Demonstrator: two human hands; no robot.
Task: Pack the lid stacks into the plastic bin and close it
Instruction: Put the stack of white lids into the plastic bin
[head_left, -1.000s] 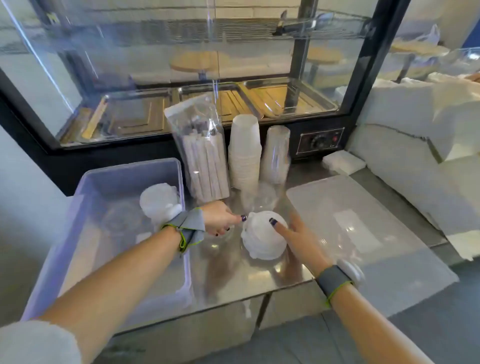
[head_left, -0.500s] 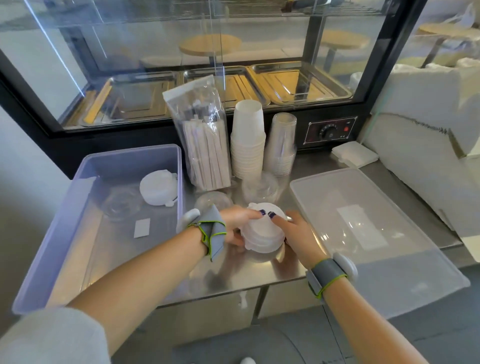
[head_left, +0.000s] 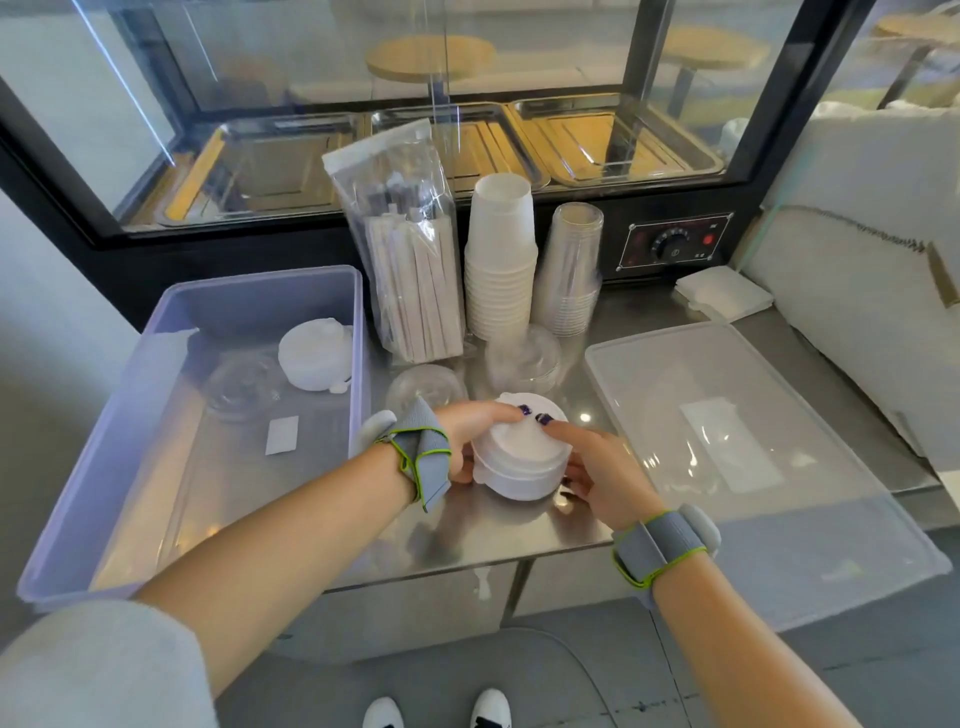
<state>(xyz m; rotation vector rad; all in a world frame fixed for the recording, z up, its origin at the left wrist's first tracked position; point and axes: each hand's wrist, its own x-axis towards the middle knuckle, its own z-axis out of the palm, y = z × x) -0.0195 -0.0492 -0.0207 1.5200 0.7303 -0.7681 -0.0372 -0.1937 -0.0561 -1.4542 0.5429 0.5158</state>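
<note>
A stack of white lids (head_left: 522, 460) stands on the steel counter, gripped from both sides by my left hand (head_left: 475, 434) and my right hand (head_left: 597, 473). The open bluish plastic bin (head_left: 98, 457) sits to the left; inside it lie another white lid stack (head_left: 316, 354) and a clear dome lid stack (head_left: 241, 384). Two more clear dome lid stacks (head_left: 426, 387) (head_left: 522, 356) rest on the counter just behind my hands. The bin's clear flat lid (head_left: 753, 467) lies to the right, overhanging the counter's front edge.
Behind the lid stacks stand a bag of wrapped straws (head_left: 410, 249), a stack of white cups (head_left: 501, 260) and a stack of clear cups (head_left: 571, 270). A glass display case (head_left: 415, 130) lines the back. Folded napkins (head_left: 722, 293) lie at the right.
My left hand has moved right from the clear lid to the white lid stack. Both hands have closed around that stack. The camera has tilted down and closer.
</note>
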